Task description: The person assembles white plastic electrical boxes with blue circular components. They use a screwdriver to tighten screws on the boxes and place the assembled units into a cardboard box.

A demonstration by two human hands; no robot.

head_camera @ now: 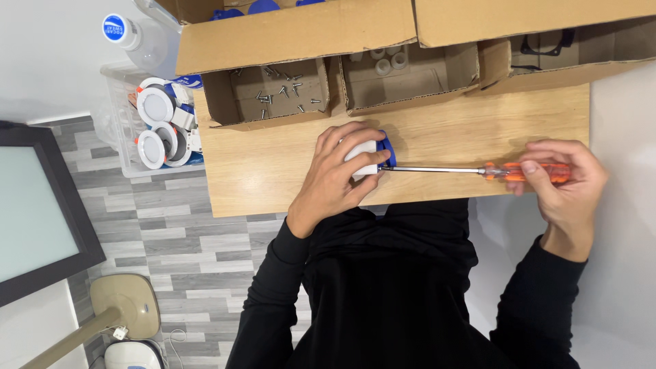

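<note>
Now, notes from beside the bench.

Left hand: the left hand (335, 179) is cupped tight over a small white fitting (362, 158) with a blue part (387, 150) on its right side, pinning it to the wooden board (273, 171).

Right hand: the right hand (564, 181) is closed around the orange handle of a screwdriver (478, 171), fingers wrapped near its butt.

Fitting: sits mid-board, just below the cardboard trays, mostly hidden under the fingers.

Shaft: runs level from the handle leftward; the tip meets the fitting at its blue edge. The screw itself is hidden.

Doing it well: my judgement, keep the shaft in line with the screw, press inward while turning, and keep the left thumb off the tip's path, since a slip would run straight at it. The fitting is small; a firm downward hold stops it spinning.

Screw tray: an open cardboard tray (273, 92) at the board's upper left holds loose grey screws (283, 92).

Middle tray: next tray (410, 72) to the right holds a few pale round pieces (388, 61).

Right tray: a third tray (547, 58) holds dark looped parts, unclear.

Bin: a clear plastic bin (116, 116) left of the board, round white lamps with orange trim (156, 106) inside.

Bottle: a clear bottle (137, 37) above the bin, with a round blue cap bearing white print.

Labels: no other label or sign legible.

Screen: a dark-framed pale panel (34, 205) at far left.
</note>
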